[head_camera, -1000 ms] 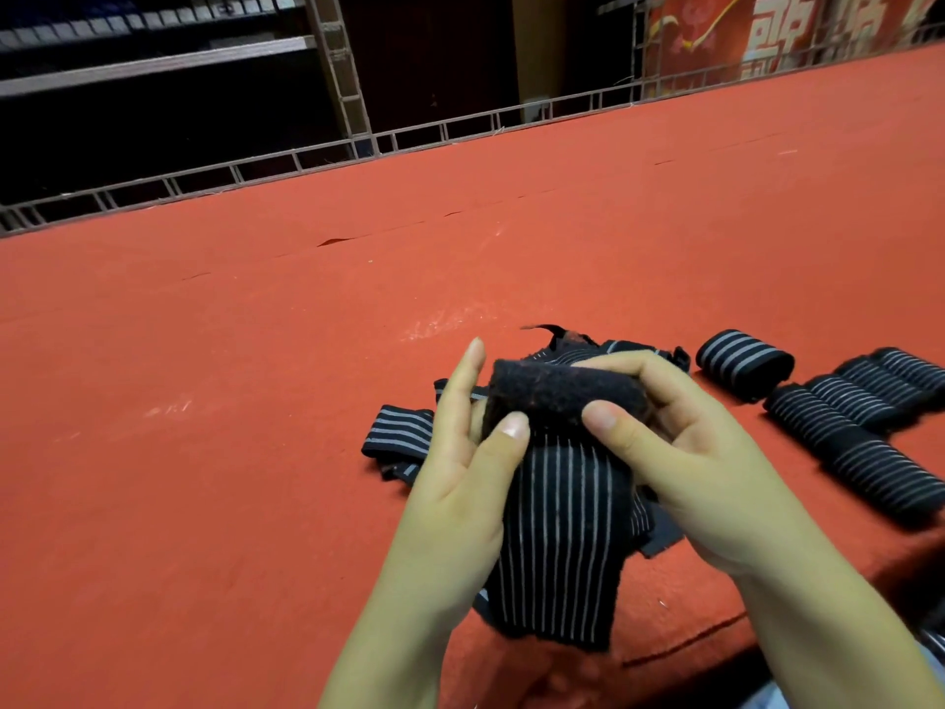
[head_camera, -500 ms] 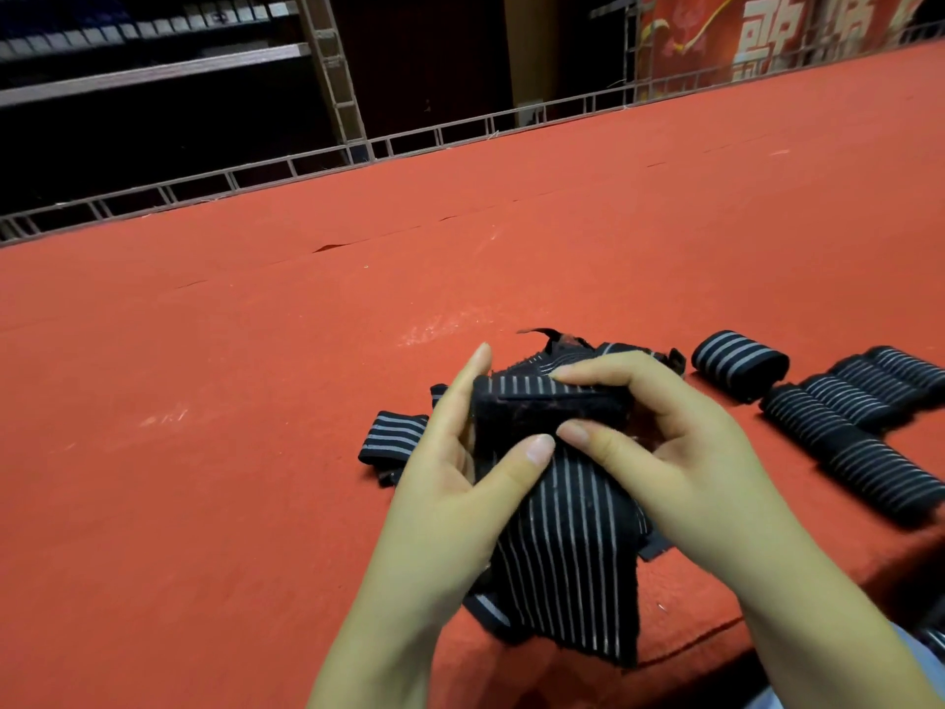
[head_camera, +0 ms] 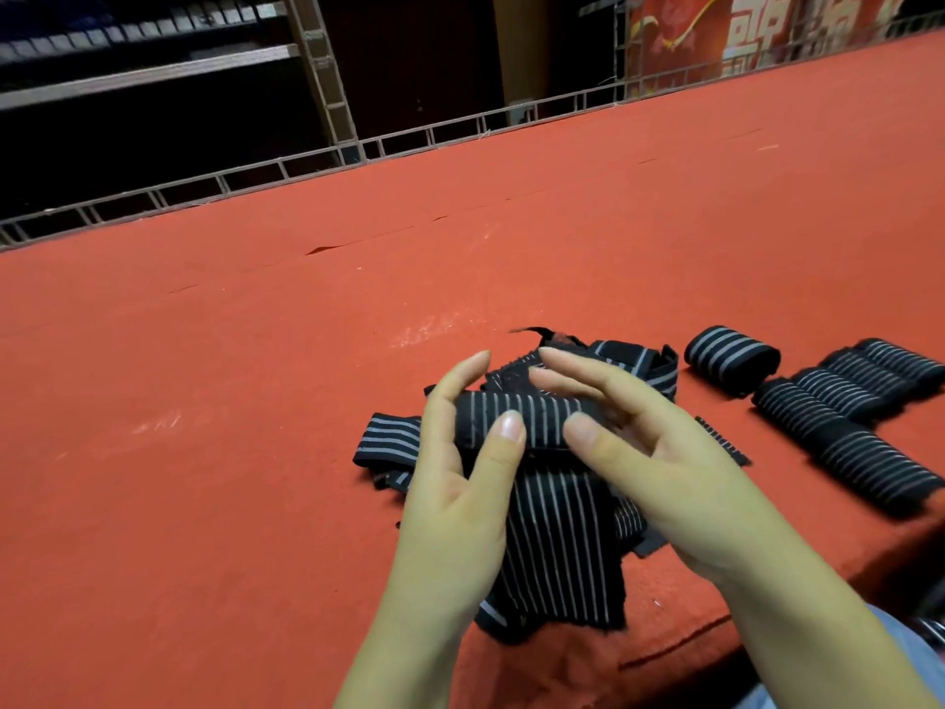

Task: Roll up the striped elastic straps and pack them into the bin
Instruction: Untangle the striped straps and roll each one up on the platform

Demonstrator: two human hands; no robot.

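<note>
A black strap with grey stripes is partly wound into a roll (head_camera: 532, 417), and its loose tail (head_camera: 557, 545) hangs down toward me. My left hand (head_camera: 460, 504) pinches the roll's left end, thumb in front and fingers behind. My right hand (head_camera: 665, 478) holds the right end, thumb on the front and fingers stretched over the top. Beneath lies a small heap of loose striped straps (head_camera: 388, 437) on the red table. Several finished rolls (head_camera: 844, 401) lie to the right, one of them (head_camera: 731, 358) set apart. No bin is in view.
The table is covered in red felt (head_camera: 230, 401) with small tears near the far side. A metal lattice rail (head_camera: 409, 135) runs along the far edge, with dark shelving behind it. The near table edge drops off at lower right.
The roll has turned toward me and grown thicker, now showing its striped face instead of the fuzzy black one. The hanging tail is shorter. My right fingers have stretched out over the roll.
</note>
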